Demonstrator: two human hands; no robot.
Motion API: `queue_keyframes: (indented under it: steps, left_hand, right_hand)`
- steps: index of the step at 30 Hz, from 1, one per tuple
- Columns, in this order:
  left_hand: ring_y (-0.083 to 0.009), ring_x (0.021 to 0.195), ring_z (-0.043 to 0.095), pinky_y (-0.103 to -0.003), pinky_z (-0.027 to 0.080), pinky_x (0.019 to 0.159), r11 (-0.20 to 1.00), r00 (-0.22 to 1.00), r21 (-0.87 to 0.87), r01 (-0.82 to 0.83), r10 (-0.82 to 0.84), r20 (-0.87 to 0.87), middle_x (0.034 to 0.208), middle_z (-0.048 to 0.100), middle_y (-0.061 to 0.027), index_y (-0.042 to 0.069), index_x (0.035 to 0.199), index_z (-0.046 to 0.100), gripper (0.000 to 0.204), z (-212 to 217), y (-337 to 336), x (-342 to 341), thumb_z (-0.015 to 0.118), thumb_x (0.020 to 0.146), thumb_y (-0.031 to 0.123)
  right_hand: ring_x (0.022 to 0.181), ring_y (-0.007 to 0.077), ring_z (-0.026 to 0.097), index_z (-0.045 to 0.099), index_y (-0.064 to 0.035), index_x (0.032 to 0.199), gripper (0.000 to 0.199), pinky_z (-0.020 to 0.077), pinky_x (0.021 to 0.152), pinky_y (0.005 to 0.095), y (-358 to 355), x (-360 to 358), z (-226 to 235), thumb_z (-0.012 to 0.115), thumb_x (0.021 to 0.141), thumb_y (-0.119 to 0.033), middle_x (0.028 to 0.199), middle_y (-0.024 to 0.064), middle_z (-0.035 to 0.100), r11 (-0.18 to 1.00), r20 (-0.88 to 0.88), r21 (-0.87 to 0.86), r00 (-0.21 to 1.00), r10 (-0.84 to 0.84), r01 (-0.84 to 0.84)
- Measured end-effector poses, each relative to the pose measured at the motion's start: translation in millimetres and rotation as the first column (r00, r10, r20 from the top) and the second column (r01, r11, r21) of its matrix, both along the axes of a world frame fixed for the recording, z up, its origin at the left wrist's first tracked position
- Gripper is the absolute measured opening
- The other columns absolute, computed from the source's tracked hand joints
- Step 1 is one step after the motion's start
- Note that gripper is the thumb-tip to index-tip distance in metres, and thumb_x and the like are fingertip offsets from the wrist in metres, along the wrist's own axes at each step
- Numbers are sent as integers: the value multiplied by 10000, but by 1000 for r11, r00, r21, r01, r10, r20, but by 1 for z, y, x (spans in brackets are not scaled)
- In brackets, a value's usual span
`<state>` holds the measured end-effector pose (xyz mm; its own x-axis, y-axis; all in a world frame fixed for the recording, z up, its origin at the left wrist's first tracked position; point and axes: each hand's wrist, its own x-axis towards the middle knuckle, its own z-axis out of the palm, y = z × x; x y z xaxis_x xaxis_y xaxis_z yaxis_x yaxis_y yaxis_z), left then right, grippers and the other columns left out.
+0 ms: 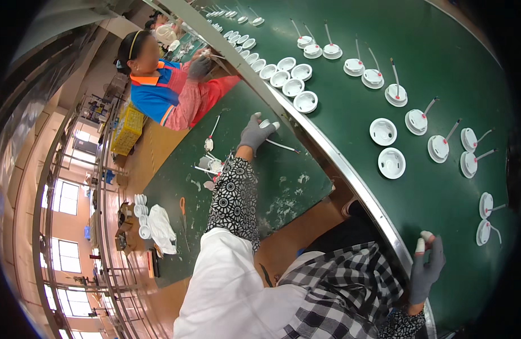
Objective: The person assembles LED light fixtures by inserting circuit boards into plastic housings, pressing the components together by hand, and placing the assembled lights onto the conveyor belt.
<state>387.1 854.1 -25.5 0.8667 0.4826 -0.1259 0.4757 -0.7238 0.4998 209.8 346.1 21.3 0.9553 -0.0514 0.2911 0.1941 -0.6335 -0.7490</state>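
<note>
My left hand (257, 134), in a grey glove with pale fingertip covers, is closed over the work table. Its fingers are around a small white part, mostly hidden, and a white cable (282, 146) sticks out to the right with a dark end. Beside that forearm lie several white cabled pieces (214, 165) with red spots. My right hand (428, 268), gloved the same way, is at the near edge of the green conveyor belt. Its fingers are apart and nothing shows between them. Nearest to it on the belt are two white round caps with cables (483, 232).
The belt (351, 118) carries rows of white cups (293, 87) and cabled caps (396, 94). A metal rail (351, 158) divides it from the table (272, 209). Orange-handled scissors (182, 206), a white cloth (162, 229) and stacked cups (140, 210) lie left. A co-worker (164, 85) sits across.
</note>
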Motion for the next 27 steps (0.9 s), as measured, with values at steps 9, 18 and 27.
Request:
queue_keyframes:
  steps: [9,18,27]
  left_hand:
    - [-293,1040,603,-382,464,913,935,899,279,219,-304,315,1174,576,-151,92,1367,407,606,-20,0,-41,641,822,215]
    - [-341,1013,554,-399,500,811,455,314,375,807,-870,381,1150,551,-149,-6,1334,413,851,79,-259,-117,815,601,151]
    - [-336,1087,532,-385,493,851,281,354,-248,927,-874,332,1236,530,-166,12,1386,343,967,57,-291,-134,878,595,169]
  right_hand:
    - [618,206,509,627,-7,948,150,402,582,318,17,-9,1,614,801,18,733,89,517,997,12,20,997,71,-71]
    - [537,85,476,594,6,1117,373,397,524,251,54,24,33,634,884,-283,668,5,547,727,-438,675,725,531,-124]
    - [524,26,476,604,10,1130,387,385,470,199,3,-2,1,614,918,-314,674,-8,560,528,-455,846,621,638,77]
